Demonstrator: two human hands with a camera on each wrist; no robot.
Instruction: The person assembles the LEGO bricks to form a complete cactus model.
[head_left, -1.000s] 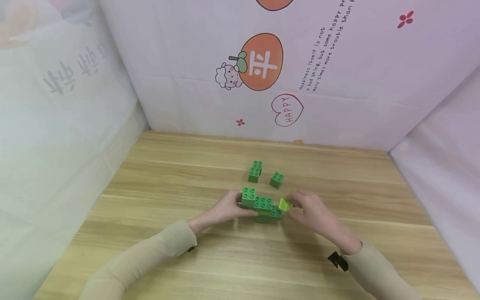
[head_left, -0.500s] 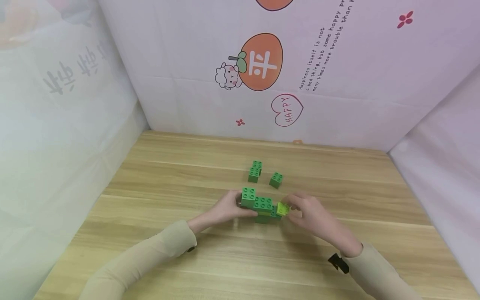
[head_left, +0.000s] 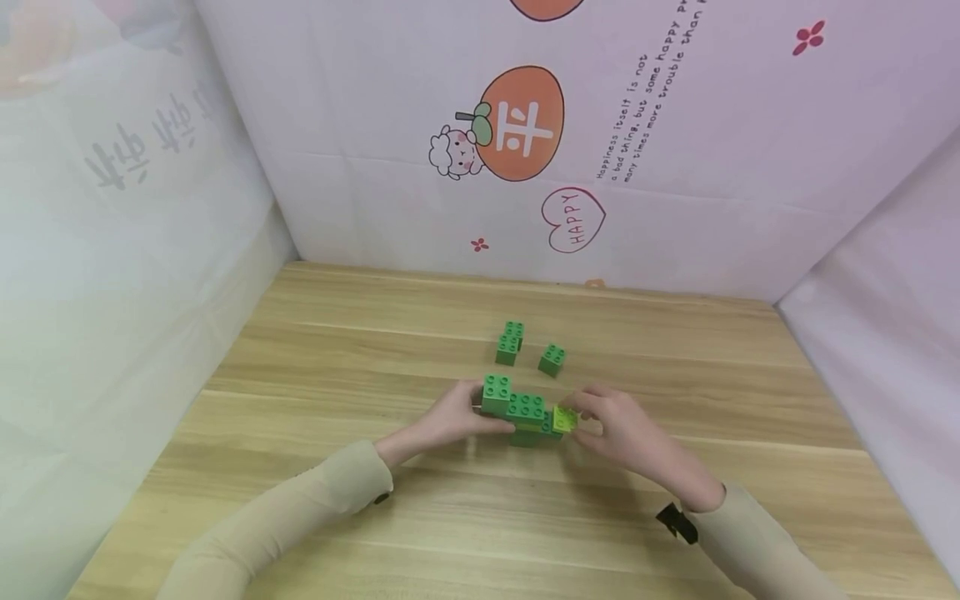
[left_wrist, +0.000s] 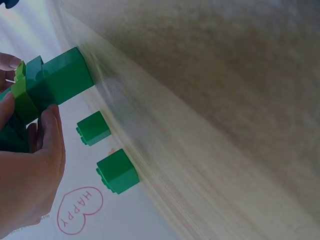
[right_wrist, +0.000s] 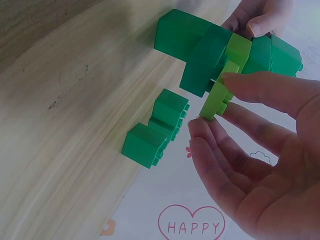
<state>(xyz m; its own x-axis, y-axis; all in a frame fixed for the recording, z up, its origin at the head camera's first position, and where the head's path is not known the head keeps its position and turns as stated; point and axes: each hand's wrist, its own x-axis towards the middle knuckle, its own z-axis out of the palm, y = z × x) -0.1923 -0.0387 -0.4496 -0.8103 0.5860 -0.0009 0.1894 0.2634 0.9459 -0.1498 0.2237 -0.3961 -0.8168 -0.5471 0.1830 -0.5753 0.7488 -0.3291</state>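
Observation:
My left hand [head_left: 457,412] grips a stepped build of toy building bricks [head_left: 527,406] from its left side, thumb along the front. Most of the build is green, with a lime layer in its middle, and a taller green brick tops its left end. My right hand [head_left: 618,425] pinches a thin lime brick [head_left: 564,419] between thumb and fingers. In the right wrist view this lime brick [right_wrist: 212,102] overlaps the studs of the dark green brick [right_wrist: 197,75] that juts out at the build's lower right end. The build's left part is partly hidden by my left fingers.
Behind the build on the wooden table [head_left: 360,333], two green bricks [head_left: 507,350] stand close together, with another green brick [head_left: 552,360] to their right. A printed white cloth [head_left: 375,167] rises at the table's far edge and at both sides.
My right hand has brought the lime brick slightly left and down, over the right end of the build, and levelled it. My left hand and the loose bricks have stayed put.

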